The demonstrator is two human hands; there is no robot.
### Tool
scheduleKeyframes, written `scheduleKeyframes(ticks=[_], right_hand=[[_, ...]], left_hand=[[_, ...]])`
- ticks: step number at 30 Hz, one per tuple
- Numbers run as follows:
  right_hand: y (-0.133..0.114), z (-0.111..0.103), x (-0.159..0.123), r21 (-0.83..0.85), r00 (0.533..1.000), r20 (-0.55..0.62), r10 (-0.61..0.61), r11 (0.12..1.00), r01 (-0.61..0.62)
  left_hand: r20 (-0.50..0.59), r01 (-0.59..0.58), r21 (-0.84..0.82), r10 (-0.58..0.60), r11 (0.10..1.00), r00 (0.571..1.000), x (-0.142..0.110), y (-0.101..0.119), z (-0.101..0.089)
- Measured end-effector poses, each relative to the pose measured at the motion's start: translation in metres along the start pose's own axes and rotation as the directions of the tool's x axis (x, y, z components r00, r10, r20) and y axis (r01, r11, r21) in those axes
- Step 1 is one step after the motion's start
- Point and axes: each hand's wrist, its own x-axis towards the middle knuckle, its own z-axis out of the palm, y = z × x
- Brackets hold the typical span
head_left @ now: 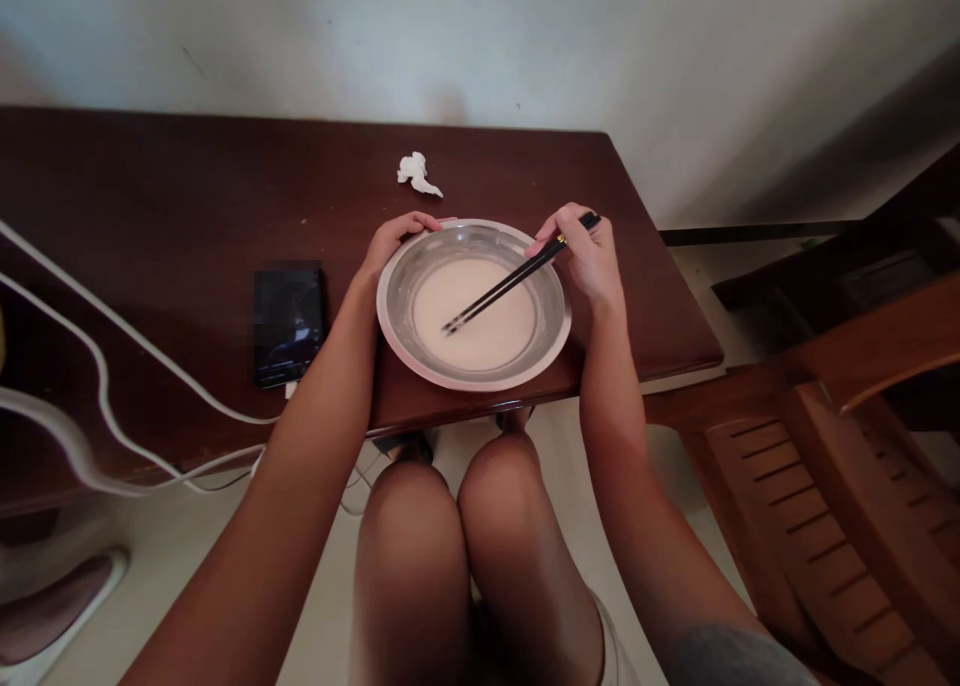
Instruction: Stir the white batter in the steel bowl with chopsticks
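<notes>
A wide metal bowl (551, 311) stands near the table's front edge, with a milky, off-white liquid (480, 331) inside. My left hand (397, 238) grips the bowl's far left rim, its fingers resting along the edge. Pinched in my right hand (589, 256) is a pair of black chopsticks (517, 278) with a gold-coloured band. They slant down to the left over the bowl, their pale-marked tips at the liquid. Whether the tips dip below the surface, I cannot tell.
The dark wooden table (187, 186) meets a pale wall. Behind the bowl lies a crumpled white tissue (418, 173). A black phone (289, 326) lies left of my left forearm, near several white cables (105, 376). A wooden slatted chair (795, 496) stands at the right.
</notes>
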Motion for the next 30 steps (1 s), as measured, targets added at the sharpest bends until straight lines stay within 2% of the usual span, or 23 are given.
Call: scheduleKeyframes(ticks=[5, 10, 16, 21, 27, 30], right_hand=[[-0.0003, -0.0017, 0.0009, 0.018, 0.990, -0.130, -0.045, 0.999, 0.048], [0.0007, 0.0005, 0.0005, 0.008, 1.000, -0.022, -0.018, 1.000, 0.018], [0.0013, -0.0047, 0.0014, -0.002, 0.990, -0.136, -0.038, 0.999, 0.038], [0.0001, -0.0004, -0.0002, -0.019, 1.000, -0.011, -0.005, 1.000, 0.005], [-0.0036, -0.0025, 0.0002, -0.010, 0.985, -0.167, -0.034, 0.999, 0.033], [-0.0037, -0.0006, -0.0007, -0.016, 0.996, -0.085, -0.004, 1.000, 0.003]], left_hand=[[0.011, 0.002, -0.017, -0.001, 1.000, 1.000, 0.0009, -0.0007, -0.0007], [0.047, -0.021, -0.068, 0.024, 0.997, 0.999, 0.0005, -0.0010, -0.0010], [0.007, -0.004, -0.008, 0.004, 1.000, 1.000, 0.0000, 0.0006, -0.0001], [0.004, -0.014, -0.013, 0.014, 1.000, 1.000, -0.0005, 0.0003, 0.0007], [0.005, -0.002, 0.004, 0.002, 1.000, 1.000, -0.0010, 0.0018, 0.0016], [-0.009, -0.002, 0.017, 0.003, 1.000, 1.000, -0.0015, 0.0023, 0.0022]])
